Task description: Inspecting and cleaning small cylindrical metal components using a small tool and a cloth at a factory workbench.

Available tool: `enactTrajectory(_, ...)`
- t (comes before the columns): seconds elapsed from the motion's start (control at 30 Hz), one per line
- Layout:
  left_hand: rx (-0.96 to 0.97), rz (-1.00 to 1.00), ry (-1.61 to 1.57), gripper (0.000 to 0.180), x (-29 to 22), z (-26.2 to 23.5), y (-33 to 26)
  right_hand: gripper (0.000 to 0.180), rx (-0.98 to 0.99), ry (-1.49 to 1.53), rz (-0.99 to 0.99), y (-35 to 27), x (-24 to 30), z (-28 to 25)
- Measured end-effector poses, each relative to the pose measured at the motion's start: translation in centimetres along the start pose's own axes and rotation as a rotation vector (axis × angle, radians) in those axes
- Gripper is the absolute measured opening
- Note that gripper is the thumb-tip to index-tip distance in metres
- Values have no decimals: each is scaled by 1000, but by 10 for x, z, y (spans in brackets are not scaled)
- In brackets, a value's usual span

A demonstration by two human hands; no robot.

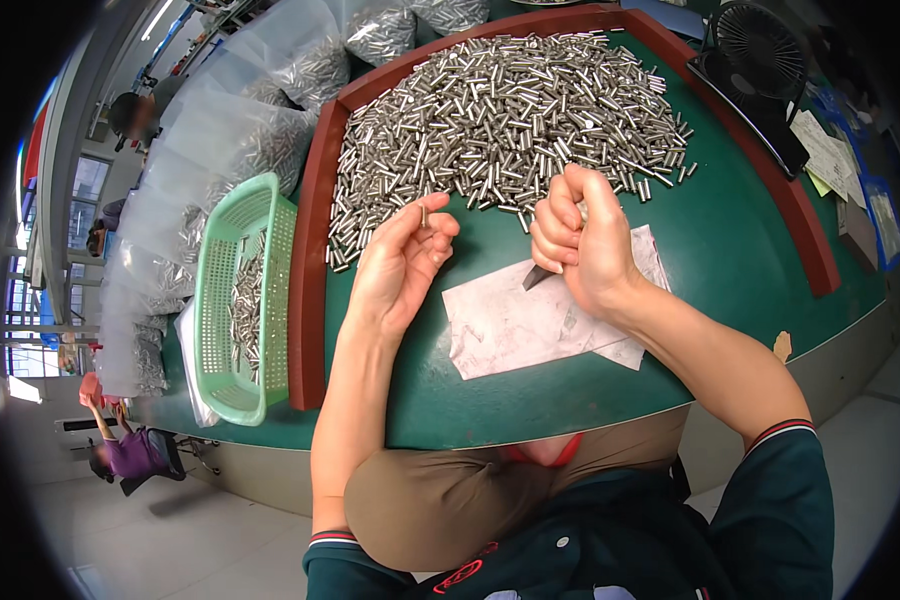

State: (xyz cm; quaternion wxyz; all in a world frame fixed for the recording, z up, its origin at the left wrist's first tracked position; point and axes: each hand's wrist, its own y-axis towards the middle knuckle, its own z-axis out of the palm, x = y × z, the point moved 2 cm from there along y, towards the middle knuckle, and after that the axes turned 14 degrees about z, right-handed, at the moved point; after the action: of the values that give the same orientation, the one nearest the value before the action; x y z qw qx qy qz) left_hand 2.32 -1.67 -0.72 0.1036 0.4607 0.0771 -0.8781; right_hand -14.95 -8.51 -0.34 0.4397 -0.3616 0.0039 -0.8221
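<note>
A wide heap of short shiny metal cylinders [510, 110] lies on the green tabletop in front of both hands. At its near edge, my left hand [402, 255] pinches one small metal cylinder [424, 216] upright between thumb and fingertips, palm turned up. My right hand [585, 240] is closed in a fist around a tool whose dark, tapered end [537, 278] sticks out below the fingers; the rest of the tool is hidden, so its kind does not show. Beneath that hand lies a stained whitish cloth or paper sheet [500, 330].
A dark red wooden rail [313, 290] borders the heap. Left of it stands a light green perforated basket [278, 350] containing more cylinders. Clear bags [260, 140] of metal pieces line the far left. A black fan [760, 50] stands far right. Other people are in the left background.
</note>
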Motion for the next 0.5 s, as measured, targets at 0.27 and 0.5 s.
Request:
enactTrajectory(0.27,-150,-53,-94,19,2,-1,-1,34,-1,-4,-2,-1,-1,0)
enactTrajectory(0.5,21,85,461,17,-4,15,10,34,0,-1,-9,-2,1,-2)
